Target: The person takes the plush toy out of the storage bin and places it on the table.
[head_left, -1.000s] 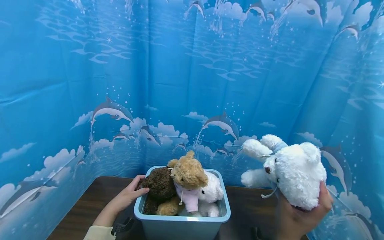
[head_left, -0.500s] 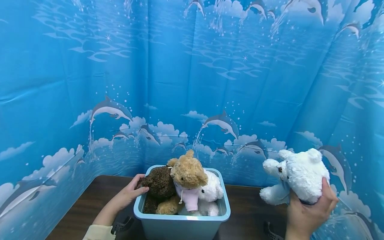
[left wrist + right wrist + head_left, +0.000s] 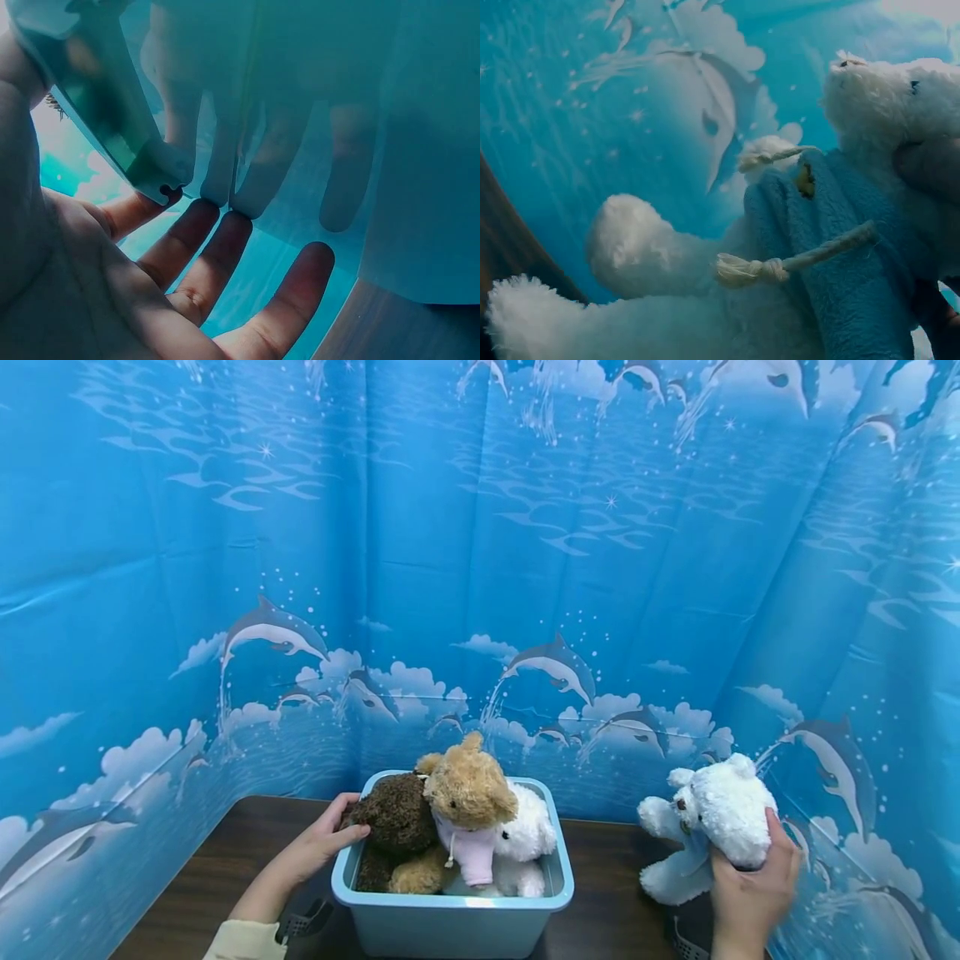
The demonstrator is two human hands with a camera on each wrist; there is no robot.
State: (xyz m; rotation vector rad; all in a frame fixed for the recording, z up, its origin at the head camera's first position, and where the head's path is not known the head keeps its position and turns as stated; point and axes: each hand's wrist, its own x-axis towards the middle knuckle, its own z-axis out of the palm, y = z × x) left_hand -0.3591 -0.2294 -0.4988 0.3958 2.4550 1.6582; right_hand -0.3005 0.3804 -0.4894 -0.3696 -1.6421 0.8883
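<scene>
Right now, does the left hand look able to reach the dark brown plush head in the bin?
Likely yes: the left hand is at the left rim of the bin, beside the dark brown plush head, with nothing visible between them. It may need to leave the rim.

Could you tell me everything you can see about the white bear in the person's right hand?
The white bear looks soft and fluffy, with dark eyes and a brown nose. It wears a light blue garment that looks like fleece, with a small yellowish mark and a pale cord, knotted and frayed. The right hand grips it at the head and neck, tilted, limbs sticking out towards the bin. Whether it touches the table is unclear.
</scene>
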